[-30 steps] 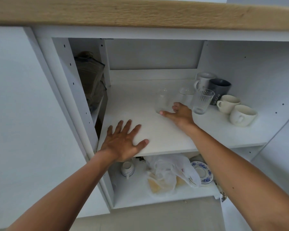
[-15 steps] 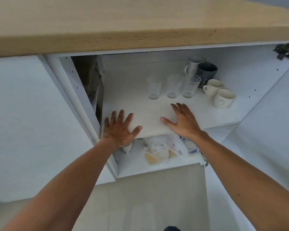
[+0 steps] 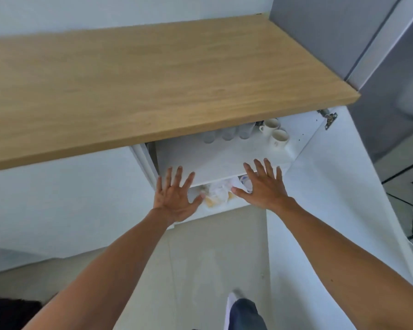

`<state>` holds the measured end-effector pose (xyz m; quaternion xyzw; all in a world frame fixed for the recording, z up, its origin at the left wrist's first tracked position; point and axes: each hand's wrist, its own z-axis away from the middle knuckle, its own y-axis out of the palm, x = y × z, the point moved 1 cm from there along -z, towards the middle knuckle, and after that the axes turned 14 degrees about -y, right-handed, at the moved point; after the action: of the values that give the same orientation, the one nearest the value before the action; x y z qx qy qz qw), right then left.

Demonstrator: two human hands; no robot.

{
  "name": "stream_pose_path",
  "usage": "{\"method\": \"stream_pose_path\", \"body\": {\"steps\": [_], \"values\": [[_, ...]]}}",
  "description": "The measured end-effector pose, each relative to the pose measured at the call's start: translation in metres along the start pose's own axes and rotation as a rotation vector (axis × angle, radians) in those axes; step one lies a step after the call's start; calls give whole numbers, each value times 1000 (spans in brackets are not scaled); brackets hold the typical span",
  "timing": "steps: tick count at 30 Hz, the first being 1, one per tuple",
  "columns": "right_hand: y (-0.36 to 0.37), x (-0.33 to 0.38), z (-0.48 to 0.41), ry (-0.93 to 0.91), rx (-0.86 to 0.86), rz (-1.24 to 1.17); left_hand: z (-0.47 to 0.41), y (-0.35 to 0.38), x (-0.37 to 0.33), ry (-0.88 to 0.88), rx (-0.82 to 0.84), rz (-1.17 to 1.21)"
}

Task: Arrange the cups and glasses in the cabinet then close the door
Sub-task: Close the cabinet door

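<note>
Left hand [image 3: 174, 201]: spread flat and empty, hovering at the shelf [image 3: 215, 160] front edge, grip wide open on nothing.
Right hand [image 3: 264, 186]: likewise splayed, nothing held, at 3 o'clock of the left.
Glasses [image 3: 227, 135]: rowed at 12 o'clock, half hidden under the desk [image 3: 153, 77].
Cups [image 3: 275, 133]: two white ones at 1 o'clock, handles accessible.
Door [image 3: 339, 198]: open at 3 o'clock; closing looks next.
Room: wooden desk top, pale floor.

three glasses [image 3: 228, 135], two cups [image 3: 274, 132], two hands [image 3: 264, 186]
</note>
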<state>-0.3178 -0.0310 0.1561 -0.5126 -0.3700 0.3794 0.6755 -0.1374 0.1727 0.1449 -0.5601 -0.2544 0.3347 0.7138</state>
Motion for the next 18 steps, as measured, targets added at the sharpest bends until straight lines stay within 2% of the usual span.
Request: {"method": "stream_pose_path", "body": {"steps": [9, 18], "values": [[-114, 44, 118, 19, -11, -14, 113, -118, 5, 98, -3, -5], [-162, 32, 224, 53, -112, -46, 179, -144, -36, 188, -28, -2]]}}
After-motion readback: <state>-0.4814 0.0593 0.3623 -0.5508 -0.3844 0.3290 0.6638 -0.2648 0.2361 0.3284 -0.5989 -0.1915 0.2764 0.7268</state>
